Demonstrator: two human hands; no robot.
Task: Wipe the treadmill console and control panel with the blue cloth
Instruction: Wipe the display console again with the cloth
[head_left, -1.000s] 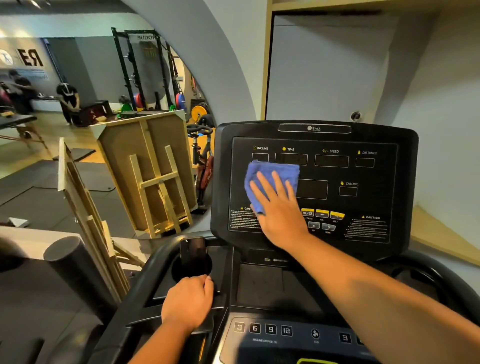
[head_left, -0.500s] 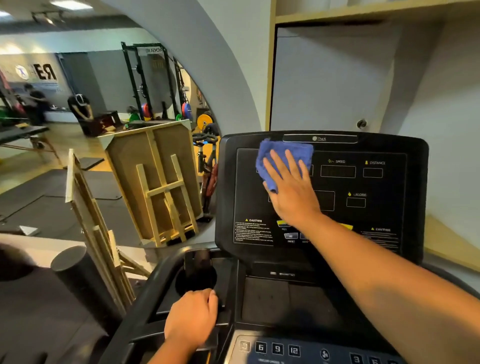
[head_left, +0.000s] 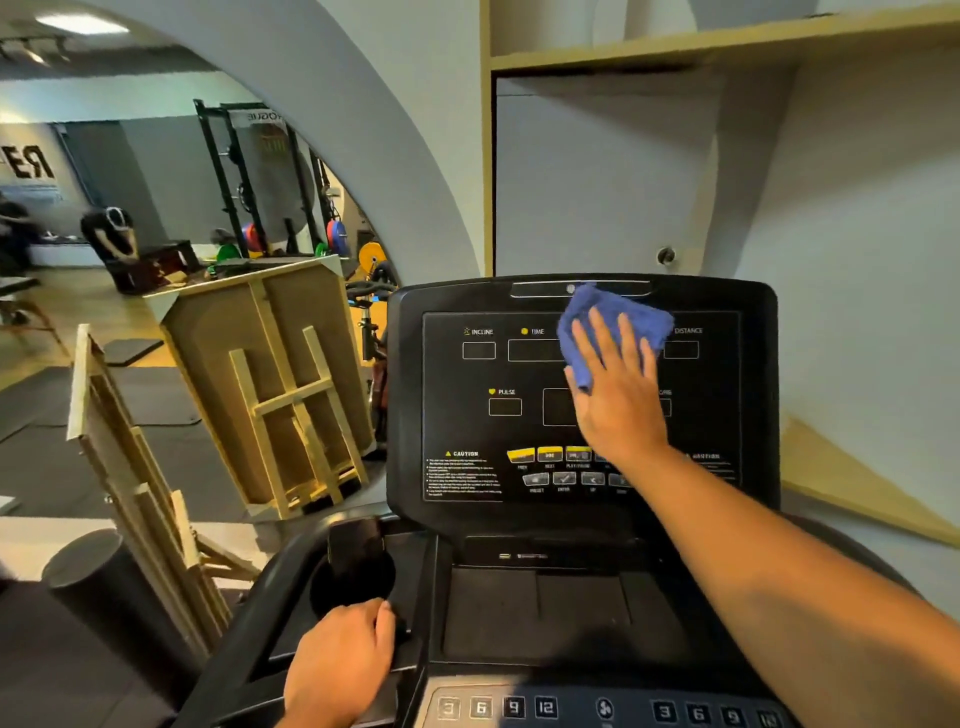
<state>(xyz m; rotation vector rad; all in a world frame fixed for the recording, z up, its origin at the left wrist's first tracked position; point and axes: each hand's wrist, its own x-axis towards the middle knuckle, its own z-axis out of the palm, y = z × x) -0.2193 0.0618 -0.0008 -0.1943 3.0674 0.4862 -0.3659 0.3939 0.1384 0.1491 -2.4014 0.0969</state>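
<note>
The black treadmill console (head_left: 582, 405) stands upright in front of me, with dark display windows and yellow buttons along its lower part. My right hand (head_left: 618, 395) lies flat, fingers spread, pressing the blue cloth (head_left: 615, 319) against the upper middle of the console, over the speed display and just under the top edge. My left hand (head_left: 340, 660) is closed over the left handrail next to the cup holder (head_left: 353, 582). The lower control panel (head_left: 597, 709) with number keys runs along the bottom of the view.
A large arched mirror (head_left: 182, 291) on the left reflects the gym, with wooden frames (head_left: 280, 384) leaning against it. A black foam roller (head_left: 104, 587) stands at lower left. A grey wall and wooden shelf (head_left: 727, 41) rise behind the console.
My right hand has slid the blue cloth from the console's left middle up and then rightward along the top row. My left hand has stayed on the handrail.
</note>
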